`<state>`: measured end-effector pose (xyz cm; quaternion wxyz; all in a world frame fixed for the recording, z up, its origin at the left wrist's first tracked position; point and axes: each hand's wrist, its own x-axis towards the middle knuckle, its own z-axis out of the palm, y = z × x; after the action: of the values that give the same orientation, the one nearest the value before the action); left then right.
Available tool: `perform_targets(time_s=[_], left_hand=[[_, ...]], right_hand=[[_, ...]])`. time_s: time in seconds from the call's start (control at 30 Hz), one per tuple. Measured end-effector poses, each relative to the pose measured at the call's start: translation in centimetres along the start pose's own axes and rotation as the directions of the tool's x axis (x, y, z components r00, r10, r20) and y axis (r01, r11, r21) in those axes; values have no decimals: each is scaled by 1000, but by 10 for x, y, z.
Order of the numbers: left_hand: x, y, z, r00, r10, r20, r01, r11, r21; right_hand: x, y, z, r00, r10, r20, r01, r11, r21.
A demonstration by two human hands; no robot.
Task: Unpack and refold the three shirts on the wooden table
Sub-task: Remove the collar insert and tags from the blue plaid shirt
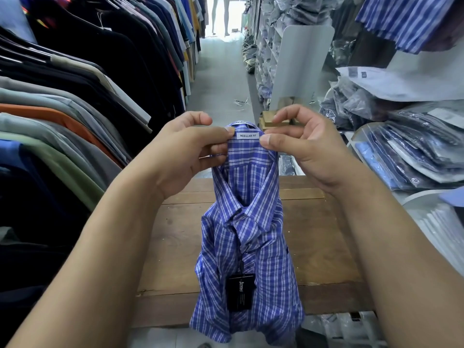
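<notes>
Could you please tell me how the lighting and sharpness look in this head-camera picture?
Head view: the doorway at the aisle's end is blown out white; wide-angle distortion stretches the hanging clothes near the edges; the plaid shirt, its label, the left hand and right hand are sharp.

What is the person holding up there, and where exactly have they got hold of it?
A blue checked shirt, held up by its collar: the left hand and right hand each pinch the collar beside the white "REGULAR FIT" label. A black hang tag dangles from it.
</notes>
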<state>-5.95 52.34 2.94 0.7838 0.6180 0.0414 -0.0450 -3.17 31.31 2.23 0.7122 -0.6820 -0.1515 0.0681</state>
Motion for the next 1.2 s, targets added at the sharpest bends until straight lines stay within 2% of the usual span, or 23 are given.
perform_targets(time_s=[0.4,0.6,1.03,1.2], left_hand=[[-2,1,7,1000,-10,-16,11,999,34],[-3,-1,10,998,22,-61,-19,998,57],[-6,-4,12,997,74,33,-76,994,73],[-11,-6,12,981,167,94,-179,975,134]], right_hand=[[-2,3,-4,998,34,-53,-37,998,-58],[-6,1,-5,999,35,-28,-36,999,-33],[-6,4,-3,1000,19,-18,-17,998,62],[-6,8,-4,999,22,-25,-19,996,88]])
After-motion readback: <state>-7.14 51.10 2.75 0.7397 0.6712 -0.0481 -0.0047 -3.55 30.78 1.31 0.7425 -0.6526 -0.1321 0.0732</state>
